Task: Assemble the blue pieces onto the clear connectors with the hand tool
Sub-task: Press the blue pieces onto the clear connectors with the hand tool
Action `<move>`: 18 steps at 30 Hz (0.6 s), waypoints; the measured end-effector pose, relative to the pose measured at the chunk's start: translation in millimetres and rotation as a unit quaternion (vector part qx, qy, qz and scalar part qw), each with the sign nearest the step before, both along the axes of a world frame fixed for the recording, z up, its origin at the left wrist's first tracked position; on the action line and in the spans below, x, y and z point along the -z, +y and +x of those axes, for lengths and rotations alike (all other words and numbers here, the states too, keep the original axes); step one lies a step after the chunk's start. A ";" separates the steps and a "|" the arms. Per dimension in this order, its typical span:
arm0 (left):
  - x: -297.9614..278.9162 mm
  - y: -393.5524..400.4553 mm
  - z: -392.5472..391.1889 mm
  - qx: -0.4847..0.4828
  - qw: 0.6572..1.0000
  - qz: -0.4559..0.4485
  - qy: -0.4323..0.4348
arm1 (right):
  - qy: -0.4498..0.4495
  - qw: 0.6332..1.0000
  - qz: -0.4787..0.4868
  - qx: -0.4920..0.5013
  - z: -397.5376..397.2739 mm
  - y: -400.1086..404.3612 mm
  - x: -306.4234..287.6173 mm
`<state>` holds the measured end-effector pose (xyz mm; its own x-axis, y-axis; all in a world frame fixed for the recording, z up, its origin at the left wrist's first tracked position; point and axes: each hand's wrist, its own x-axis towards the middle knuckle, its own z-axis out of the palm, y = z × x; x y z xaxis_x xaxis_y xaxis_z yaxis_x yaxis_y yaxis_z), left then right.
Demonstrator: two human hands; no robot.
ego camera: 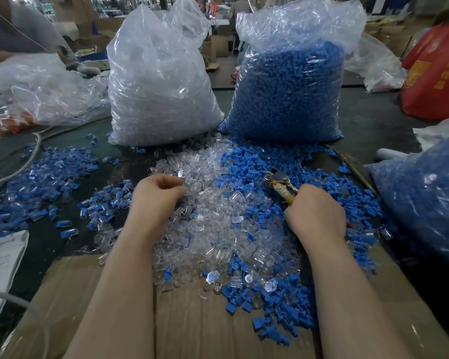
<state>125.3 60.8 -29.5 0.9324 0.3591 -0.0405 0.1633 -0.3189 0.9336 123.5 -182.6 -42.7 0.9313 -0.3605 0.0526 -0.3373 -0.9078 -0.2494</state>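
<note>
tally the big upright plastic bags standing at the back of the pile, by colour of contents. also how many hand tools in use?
Large clear plastic bag of clear connectors: 1
Large clear plastic bag of blue pieces: 1
Metal hand tool with taped handles, gripped by the right hand: 1
Total: 3

Two bare forearms enter from the bottom edge of the frame, one left of centre, one right of centre, each narrowing to the wrist. No sleeve reaches either forearm. The left hand (157,196) and right hand (315,212) are bare and ungloved.
</note>
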 end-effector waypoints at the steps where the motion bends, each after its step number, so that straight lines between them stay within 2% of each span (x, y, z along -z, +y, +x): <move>1: 1.6 -2.2 0.5 0.022 0.999 0.040 0.015 | 0.002 1.000 0.000 0.000 0.1 0.4 -0.3; 4: 5.0 -7.4 2.4 0.068 0.987 0.132 0.060 | 0.002 1.000 0.001 0.001 0.0 1.4 -0.8; 7: 6.5 -9.0 3.4 0.068 0.974 0.206 0.069 | -0.004 1.000 -0.003 -0.007 -0.3 2.3 -0.4; 18: 3.0 -16.6 -0.3 0.031 0.930 0.357 0.075 | -0.108 0.990 0.084 -0.017 5.3 3.3 3.8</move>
